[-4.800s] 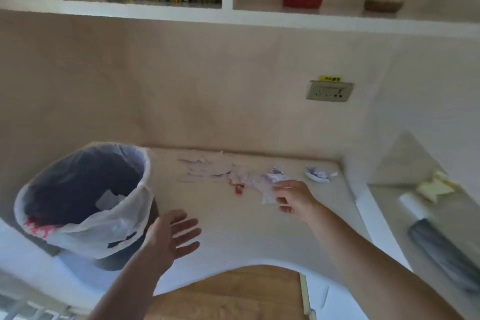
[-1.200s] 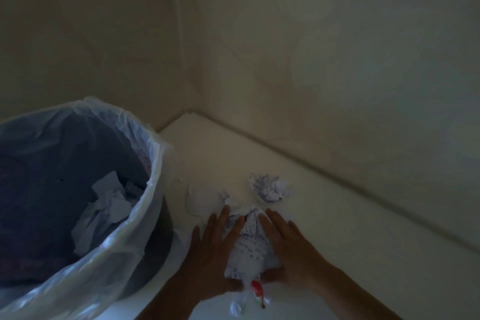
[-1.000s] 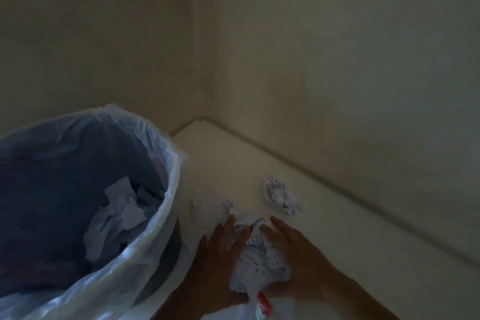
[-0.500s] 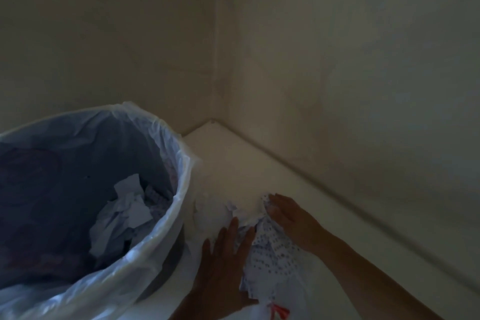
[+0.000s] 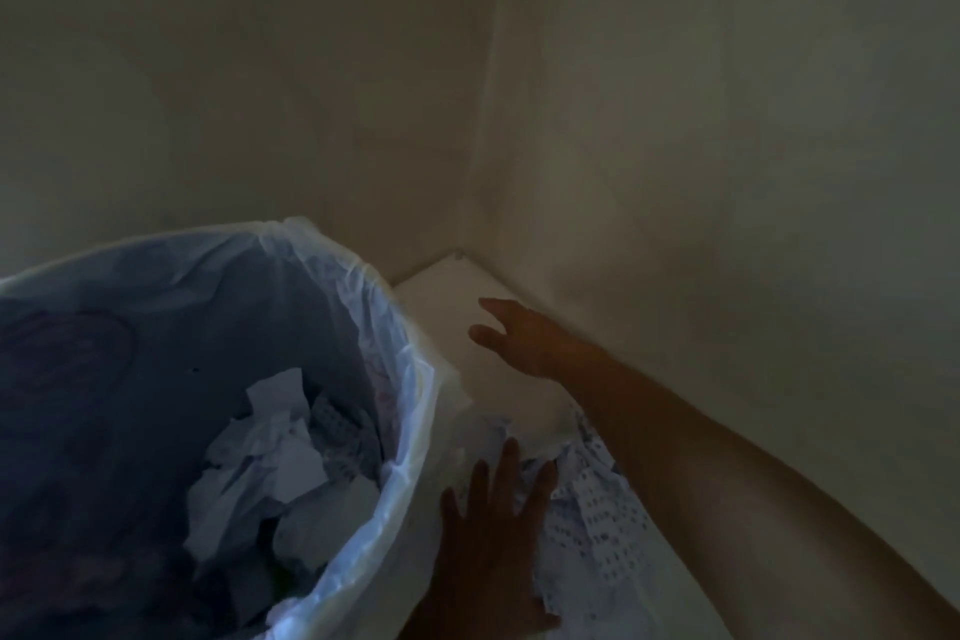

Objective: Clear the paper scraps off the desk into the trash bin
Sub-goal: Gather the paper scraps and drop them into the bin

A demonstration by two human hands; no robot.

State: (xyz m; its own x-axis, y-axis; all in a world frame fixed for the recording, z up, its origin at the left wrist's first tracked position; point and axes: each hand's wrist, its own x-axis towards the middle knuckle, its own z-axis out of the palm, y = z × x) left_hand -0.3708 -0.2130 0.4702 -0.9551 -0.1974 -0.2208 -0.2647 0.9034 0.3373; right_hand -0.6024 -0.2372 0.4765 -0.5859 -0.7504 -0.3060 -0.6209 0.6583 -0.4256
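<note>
A heap of white paper scraps (image 5: pixel 592 520), some with a dotted print, lies on the pale desk (image 5: pixel 441 307) right of the trash bin (image 5: pixel 374 327). The bin has a white plastic liner and holds crumpled paper (image 5: pixel 270 457). My left hand (image 5: pixel 488 546) lies flat with fingers spread on the left side of the heap, close to the bin's rim. My right hand (image 5: pixel 524 338) hovers open over the desk beyond the heap, near the wall corner, holding nothing. My right forearm crosses above the scraps and hides part of them.
Beige walls meet in a corner (image 5: pixel 483 172) just behind the desk. The bin stands at the desk's left, its rim higher than the desk top. The scene is dim.
My right hand has left the scrap heap and reached farther toward the wall corner. My left hand stays flat on the heap. The view has turned left, nearer the bin.
</note>
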